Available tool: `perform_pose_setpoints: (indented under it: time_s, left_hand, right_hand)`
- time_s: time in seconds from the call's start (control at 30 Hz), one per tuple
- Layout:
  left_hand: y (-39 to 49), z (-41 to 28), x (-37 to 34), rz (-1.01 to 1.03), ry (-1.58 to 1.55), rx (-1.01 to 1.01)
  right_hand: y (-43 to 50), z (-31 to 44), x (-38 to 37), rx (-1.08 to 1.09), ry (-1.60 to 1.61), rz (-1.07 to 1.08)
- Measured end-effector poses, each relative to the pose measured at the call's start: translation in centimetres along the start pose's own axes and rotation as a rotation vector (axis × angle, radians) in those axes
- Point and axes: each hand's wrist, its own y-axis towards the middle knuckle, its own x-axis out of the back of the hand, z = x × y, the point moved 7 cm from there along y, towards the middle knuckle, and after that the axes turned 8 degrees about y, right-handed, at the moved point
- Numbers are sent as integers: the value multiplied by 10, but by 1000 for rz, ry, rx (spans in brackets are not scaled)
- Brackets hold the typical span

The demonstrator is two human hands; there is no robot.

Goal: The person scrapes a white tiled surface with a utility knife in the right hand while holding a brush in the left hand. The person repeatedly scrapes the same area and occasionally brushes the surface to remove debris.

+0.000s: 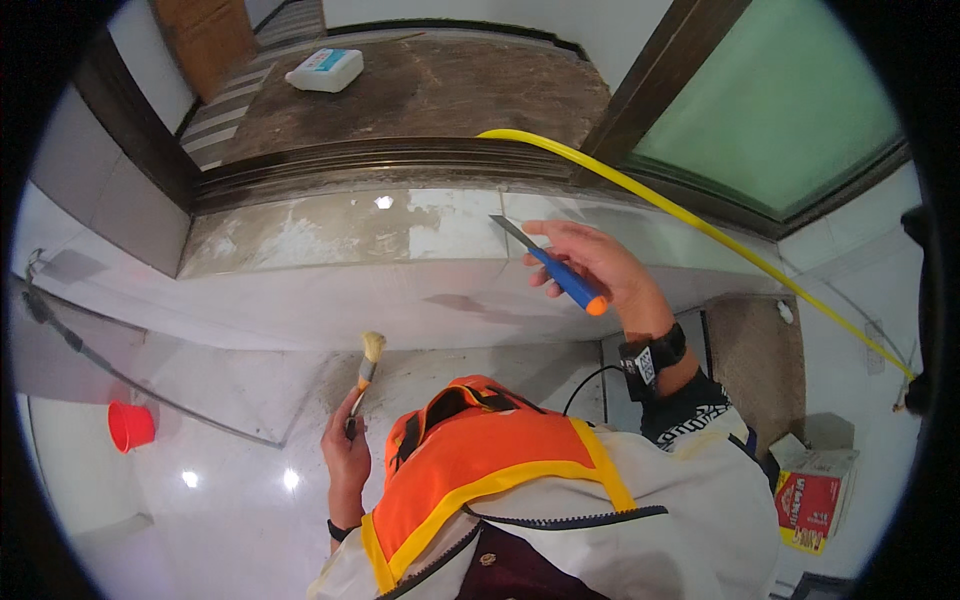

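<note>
My left hand is closed around the handle of a paintbrush with pale bristles, pointing up, below a tiled ledge. My right hand holds a scraper with a blue and orange handle, its narrow metal blade over the tiled ledge. The left part of the ledge's top is stained tan with white patches; farther right it is whiter. A small white spot shows near the ledge's back edge.
Behind the ledge runs a dark sliding-door track. A yellow hose crosses it to the right. A white plastic jug lies beyond. A red bucket, a grey shower hose and a cardboard box are nearer.
</note>
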Motion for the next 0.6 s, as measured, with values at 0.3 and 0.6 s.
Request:
perform_pose_setpoints:
  time_s: [0.3,0.6]
  left_hand:
    - [-28,-31,-18,-103,99,85]
    - [-46,-49,-37,-173,191,98]
  right_hand:
    - [-2,18,17,128,340,316]
    - [10,24,22,16,135,331]
